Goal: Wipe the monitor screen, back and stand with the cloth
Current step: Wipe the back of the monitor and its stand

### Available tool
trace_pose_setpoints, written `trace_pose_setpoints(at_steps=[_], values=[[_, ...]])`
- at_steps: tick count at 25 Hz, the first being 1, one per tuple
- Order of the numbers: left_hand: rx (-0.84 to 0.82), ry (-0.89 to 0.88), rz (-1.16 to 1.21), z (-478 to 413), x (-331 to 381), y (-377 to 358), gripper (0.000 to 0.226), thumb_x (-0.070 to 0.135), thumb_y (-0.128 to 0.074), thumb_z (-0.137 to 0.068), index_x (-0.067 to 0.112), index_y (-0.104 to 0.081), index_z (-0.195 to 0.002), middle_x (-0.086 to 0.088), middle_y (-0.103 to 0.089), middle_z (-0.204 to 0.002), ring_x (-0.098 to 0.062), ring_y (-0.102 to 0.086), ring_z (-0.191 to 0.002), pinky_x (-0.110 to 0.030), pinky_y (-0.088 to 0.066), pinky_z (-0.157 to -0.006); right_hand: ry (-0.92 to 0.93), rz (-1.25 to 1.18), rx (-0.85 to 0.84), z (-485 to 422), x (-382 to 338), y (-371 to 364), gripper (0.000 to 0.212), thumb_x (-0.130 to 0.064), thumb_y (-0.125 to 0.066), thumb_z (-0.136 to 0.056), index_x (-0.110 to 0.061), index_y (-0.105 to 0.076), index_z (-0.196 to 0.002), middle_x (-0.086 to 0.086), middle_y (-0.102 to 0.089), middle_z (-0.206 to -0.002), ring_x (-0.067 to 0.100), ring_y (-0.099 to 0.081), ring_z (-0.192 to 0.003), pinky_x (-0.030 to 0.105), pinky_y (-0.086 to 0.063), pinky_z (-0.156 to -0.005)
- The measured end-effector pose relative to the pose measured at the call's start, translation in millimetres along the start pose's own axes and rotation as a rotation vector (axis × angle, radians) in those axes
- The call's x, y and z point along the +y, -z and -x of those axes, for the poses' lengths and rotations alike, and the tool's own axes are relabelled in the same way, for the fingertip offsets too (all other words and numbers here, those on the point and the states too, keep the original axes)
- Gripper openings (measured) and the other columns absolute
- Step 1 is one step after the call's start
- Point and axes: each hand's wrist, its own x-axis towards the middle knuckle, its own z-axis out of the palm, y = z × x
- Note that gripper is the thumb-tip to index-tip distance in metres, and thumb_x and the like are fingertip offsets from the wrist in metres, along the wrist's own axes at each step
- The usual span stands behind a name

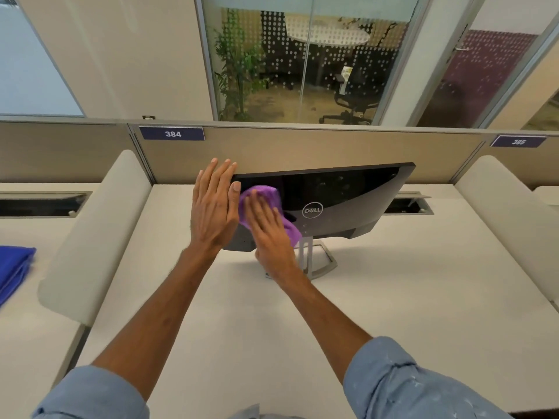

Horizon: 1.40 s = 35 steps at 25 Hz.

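Sleeves (408, 382) rolled at the elbows led to both hands. The right hand's (269, 228) fingers (257, 207) lay flat, slightly spread, pressing the purple cloth (266, 193) onto the monitor's (341, 204) glossy back near one end. The left hand's (213, 207) straight, closed fingers braced that end. Good wiping probably meant steady overlapping strokes across the back, keeping that brace, before tackling the stand (322, 263) on the table (393, 297).

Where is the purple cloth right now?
Head view, centre: the purple cloth lies under the right hand on the monitor back, left of the Dell logo.
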Motion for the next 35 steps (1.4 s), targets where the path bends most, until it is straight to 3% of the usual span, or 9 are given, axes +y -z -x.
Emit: trace_pose_setpoints(at_steps=[3, 8, 12, 15, 20, 22, 30, 33, 35], values=[[0.002, 0.025, 0.023, 4, 2, -7, 0.058, 0.047, -0.023, -0.119, 0.017, -0.048, -0.162, -0.003, -0.043, -0.172, -0.020, -0.020, -0.169, -0.049, -0.013, -0.138, 0.103, 0.053, 0.029, -9, 7, -1, 0.077, -0.007, -0.057, -0.102, -0.014, -0.017, -0.168, 0.006, -0.007, -0.176, 0.024, -0.004, -0.164, 0.043, -0.016, -0.132], [-0.054, -0.021, 0.000, 2, -7, -2, 0.049, 0.041, -0.030, -0.120, 0.022, -0.044, -0.163, 0.004, -0.036, -0.175, -0.017, -0.011, -0.170, -0.057, -0.018, -0.135, -0.377, 0.021, 0.212, 6, 68, 26, 0.106, 0.014, -0.060, -0.088, -0.016, 0.002, -0.168, 0.003, 0.005, -0.177, 0.025, 0.001, -0.163, 0.048, -0.029, -0.128], [-0.072, -0.013, -0.020, 2, -6, -1, 0.051, 0.046, -0.032, -0.119, 0.022, -0.043, -0.163, 0.005, -0.034, -0.175, -0.017, -0.008, -0.170, -0.059, -0.025, -0.133, -0.671, -0.079, 0.394, -10, 81, 39, 0.114, 0.016, -0.066, -0.086, -0.018, 0.007, -0.167, 0.001, 0.005, -0.177, 0.025, 0.000, -0.164, 0.036, -0.016, -0.129], [-0.075, 0.007, -0.015, 3, -5, -2, 0.051, 0.047, -0.032, -0.119, 0.023, -0.043, -0.162, 0.004, -0.034, -0.175, -0.017, -0.009, -0.170, -0.058, -0.026, -0.133, -0.558, -0.042, 0.325, -20, 40, 22, 0.105, 0.015, -0.061, -0.087, -0.011, 0.001, -0.168, 0.005, 0.007, -0.177, 0.027, 0.004, -0.163, 0.043, -0.016, -0.131], [-0.099, -0.010, -0.031, 4, -9, 0, 0.055, 0.050, -0.028, -0.119, 0.022, -0.042, -0.164, 0.003, -0.036, -0.175, -0.017, -0.012, -0.170, -0.057, -0.026, -0.133, 0.042, 0.045, 0.093, -6, 23, -7, 0.090, 0.001, -0.063, -0.096, -0.015, -0.013, -0.168, 0.005, -0.009, -0.176, 0.025, -0.005, -0.163, 0.045, -0.011, -0.132], [-0.091, -0.016, -0.039, 4, -8, 1, 0.053, 0.047, -0.030, -0.119, 0.022, -0.041, -0.164, 0.003, -0.035, -0.175, -0.017, -0.010, -0.170, -0.056, -0.026, -0.134, 0.011, 0.050, 0.122, -6, 39, 3, 0.089, 0.004, -0.057, -0.095, -0.016, -0.010, -0.168, 0.005, -0.008, -0.176, 0.025, -0.006, -0.163, 0.045, -0.012, -0.132], [-0.066, 0.002, -0.015, 3, 0, -4, 0.049, 0.043, -0.036, -0.119, 0.021, -0.042, -0.162, 0.003, -0.034, -0.175, -0.019, -0.009, -0.170, -0.051, -0.031, -0.132, -0.662, -0.018, 0.412, -7, 138, 60, 0.110, 0.023, -0.062, -0.083, -0.012, -0.002, -0.168, 0.005, -0.002, -0.177, 0.027, -0.002, -0.164, 0.043, -0.022, -0.130], [-0.057, 0.014, -0.014, 4, 2, -5, 0.048, 0.043, -0.037, -0.119, 0.020, -0.043, -0.161, 0.002, -0.035, -0.174, -0.019, -0.009, -0.170, -0.049, -0.031, -0.132, -0.631, 0.024, 0.355, -4, 126, 54, 0.108, 0.022, -0.060, -0.083, -0.010, 0.000, -0.168, 0.007, 0.003, -0.177, 0.029, 0.002, -0.163, 0.046, -0.018, -0.131], [-0.053, 0.027, -0.003, 3, 3, -6, 0.047, 0.043, -0.038, -0.119, 0.020, -0.044, -0.159, 0.002, -0.037, -0.172, -0.019, -0.011, -0.169, -0.048, -0.030, -0.132, -0.371, 0.047, 0.196, 1, 96, 37, 0.109, 0.020, -0.056, -0.082, -0.012, 0.003, -0.168, 0.006, 0.009, -0.177, 0.027, 0.007, -0.163, 0.052, -0.018, -0.131]])
